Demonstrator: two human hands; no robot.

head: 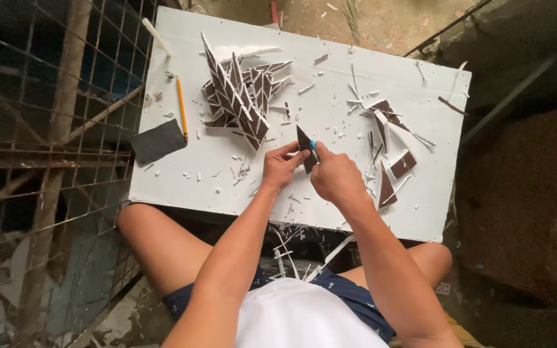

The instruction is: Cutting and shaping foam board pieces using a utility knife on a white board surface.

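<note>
Two bare hands meet over the middle of a white worktop (188, 180), seen from above by the person seated at it. Left hand (283, 166) is closed in a pinch around a small dark brown triangular piece (304, 149), holding it upright on its edge just above the board. Right hand (335, 175) is closed around a blue-handled cutter (314, 149), whose tip lies against the same piece, so both hands touch at that spot.

Behind the left hand, toward the far side of the worktop, sits a heap of pointed brown-and-white offcuts (240, 96), long slim triangles leaning over one another. To the right of the hands, a looser scatter of brown panel scraps (391, 151) lies flat, some squarish, some wedge-shaped, with thin white strips among them. Small white shavings and slivers speckle the whole surface around the hands.

Near the left edge of the worktop lies a yellow pencil (182, 109), pointing away from the person. Just beside it, a dark grey sanding sheet (158, 141) overhangs the edge.

Bare knees show beneath the near edge of the board, with dark blue shorts (356, 296) and a white shirt (298, 319) below. A rusty wire mesh fence (53, 129) stands to the left, and rough ground lies to the right.
</note>
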